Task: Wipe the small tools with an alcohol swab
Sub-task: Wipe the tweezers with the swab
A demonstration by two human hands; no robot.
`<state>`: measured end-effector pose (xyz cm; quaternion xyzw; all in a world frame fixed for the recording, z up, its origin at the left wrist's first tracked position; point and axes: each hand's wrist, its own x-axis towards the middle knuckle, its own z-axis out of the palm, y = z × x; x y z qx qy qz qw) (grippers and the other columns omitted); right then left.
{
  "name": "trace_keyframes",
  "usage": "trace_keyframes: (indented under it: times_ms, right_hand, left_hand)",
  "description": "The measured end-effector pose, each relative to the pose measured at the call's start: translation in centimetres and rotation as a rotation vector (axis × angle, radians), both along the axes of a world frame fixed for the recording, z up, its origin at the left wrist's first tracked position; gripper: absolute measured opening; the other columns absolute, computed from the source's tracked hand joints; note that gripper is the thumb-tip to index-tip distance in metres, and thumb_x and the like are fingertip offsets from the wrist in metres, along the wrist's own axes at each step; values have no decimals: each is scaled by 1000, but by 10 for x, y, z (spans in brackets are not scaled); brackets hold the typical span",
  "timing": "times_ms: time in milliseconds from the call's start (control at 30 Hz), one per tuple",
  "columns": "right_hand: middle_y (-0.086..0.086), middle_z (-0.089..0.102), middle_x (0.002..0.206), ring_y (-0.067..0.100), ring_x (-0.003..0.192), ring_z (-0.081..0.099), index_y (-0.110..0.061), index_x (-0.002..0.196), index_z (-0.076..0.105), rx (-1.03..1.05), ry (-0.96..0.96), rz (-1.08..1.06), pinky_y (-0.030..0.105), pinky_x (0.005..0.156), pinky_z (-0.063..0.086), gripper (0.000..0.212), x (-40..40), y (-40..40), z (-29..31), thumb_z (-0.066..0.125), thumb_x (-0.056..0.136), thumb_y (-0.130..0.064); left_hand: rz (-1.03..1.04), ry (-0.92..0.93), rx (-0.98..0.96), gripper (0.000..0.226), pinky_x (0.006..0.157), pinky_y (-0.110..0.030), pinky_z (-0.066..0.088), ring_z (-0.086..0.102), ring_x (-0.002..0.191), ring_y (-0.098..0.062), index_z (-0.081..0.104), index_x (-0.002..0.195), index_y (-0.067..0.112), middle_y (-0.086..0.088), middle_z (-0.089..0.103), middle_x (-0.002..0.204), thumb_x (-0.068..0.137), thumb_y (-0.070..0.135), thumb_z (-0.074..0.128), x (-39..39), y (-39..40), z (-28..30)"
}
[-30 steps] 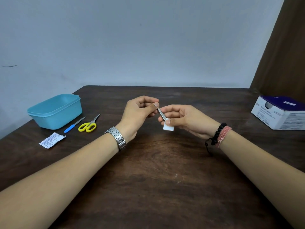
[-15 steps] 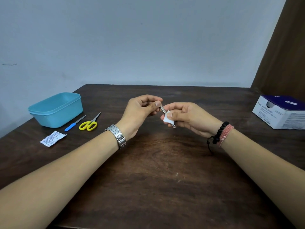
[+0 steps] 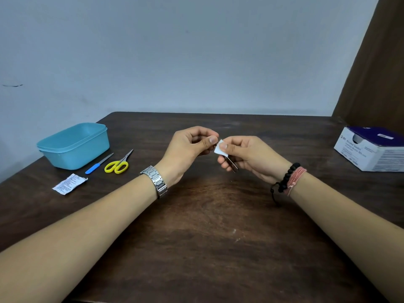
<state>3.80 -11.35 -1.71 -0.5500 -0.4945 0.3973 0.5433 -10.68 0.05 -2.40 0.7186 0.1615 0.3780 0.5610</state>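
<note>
Above the middle of the table my left hand (image 3: 189, 149) pinches the upper end of a small metal tool (image 3: 232, 164), likely tweezers. My right hand (image 3: 249, 157) pinches a white alcohol swab (image 3: 220, 148) folded around the tool close to my left fingertips. The tool's lower end sticks out below the swab, in front of my right palm. On the table at the left lie yellow-handled scissors (image 3: 118, 165) and a blue-handled file (image 3: 98, 164).
A turquoise plastic tub (image 3: 74, 145) stands at the left, behind the scissors and file. A torn swab wrapper (image 3: 68, 184) lies in front of it. A white and purple box of alcohol swabs (image 3: 371, 147) sits at the table's right edge.
My right hand has slid the swab up along the tool towards my left fingertips; a second ago it was at the lower end. More of the tool's lower end now shows.
</note>
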Motion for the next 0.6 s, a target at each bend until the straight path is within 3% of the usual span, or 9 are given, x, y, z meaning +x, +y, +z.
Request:
trace_keyframes:
  times_ms: [133, 233, 467, 600]
  right_hand:
    - [10, 73, 97, 14, 82, 69, -5, 115, 62, -34, 142, 117, 25, 78, 57, 23, 4, -1, 2, 52, 95, 0]
    - [10, 73, 102, 14, 86, 69, -7, 119, 61, -42, 129, 125, 27, 84, 56, 29, 6, -1, 0, 55, 92, 4]
    - [5, 70, 76, 10, 65, 64, -5, 102, 66, -5, 48, 31, 20, 60, 53, 14, 1, 1, 0, 56, 97, -14]
    - [6, 70, 76, 10, 63, 64, -7, 99, 66, -4, 35, 25, 19, 59, 53, 16, 0, 1, 0, 54, 98, -17]
  left_hand:
    - [36, -29, -24, 9, 71, -20, 52, 62, 71, -5, 72, 92, 16, 3, 70, 75, 90, 9, 67, 0, 4, 0]
    - [42, -35, -30, 9, 71, -20, 52, 62, 71, -5, 72, 92, 17, 2, 69, 76, 90, 9, 67, 0, 4, 0]
    - [14, -8, -2, 6, 72, -21, 52, 63, 73, -6, 71, 90, 15, 5, 70, 73, 90, 11, 67, 1, 0, -1]
    - [37, 10, 13, 4, 69, -21, 50, 62, 71, -7, 70, 86, 15, 4, 69, 71, 90, 15, 68, 0, -1, 0]
